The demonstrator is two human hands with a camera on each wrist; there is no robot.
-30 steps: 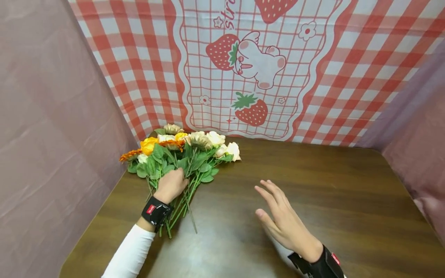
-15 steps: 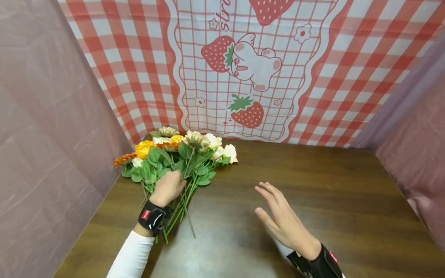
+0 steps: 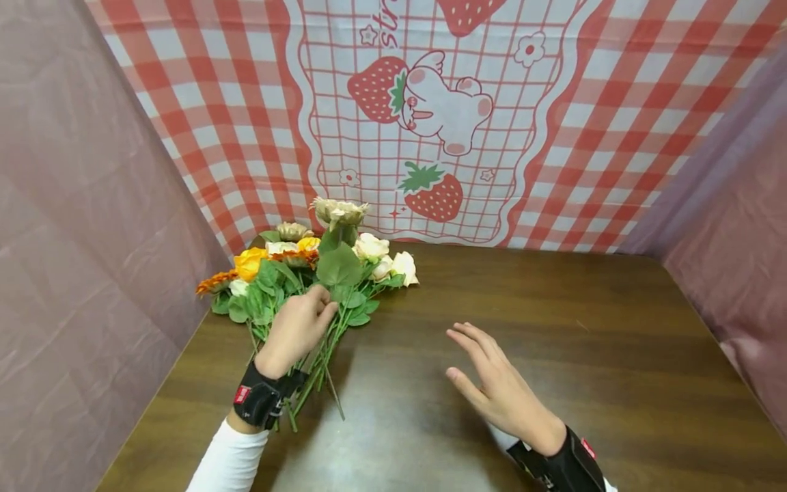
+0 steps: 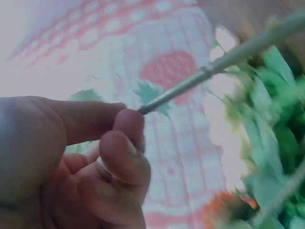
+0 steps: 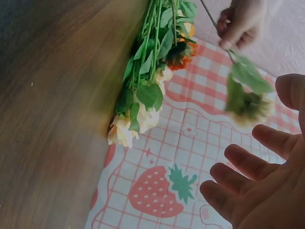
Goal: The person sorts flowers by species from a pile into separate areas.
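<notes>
My left hand (image 3: 295,331) pinches the stem (image 4: 190,83) of a cream flower (image 3: 338,212) between thumb and fingers. The flower has a wide, many-petalled head and broad green leaves. In the right wrist view, this flower (image 5: 250,107) is held up apart from the pile. Beneath the left hand, a pile of flowers (image 3: 270,287) lies on the table, with orange, yellow, white and cream heads pointing to the back and green stems towards me. My right hand (image 3: 510,393) hovers over the table at the right, fingers extended and palm bare.
The brown wooden table (image 3: 584,342) extends across to the right. Behind it hangs a red-and-white checked cloth (image 3: 645,137) with strawberry prints. Pinkish drapes (image 3: 111,239) close off both sides. Loose stems (image 3: 335,393) stick out towards the front of the pile.
The left hand has risen a little, lifting the cream flower so that its head now stands above the others against the cloth. The right hand has stayed almost still.
</notes>
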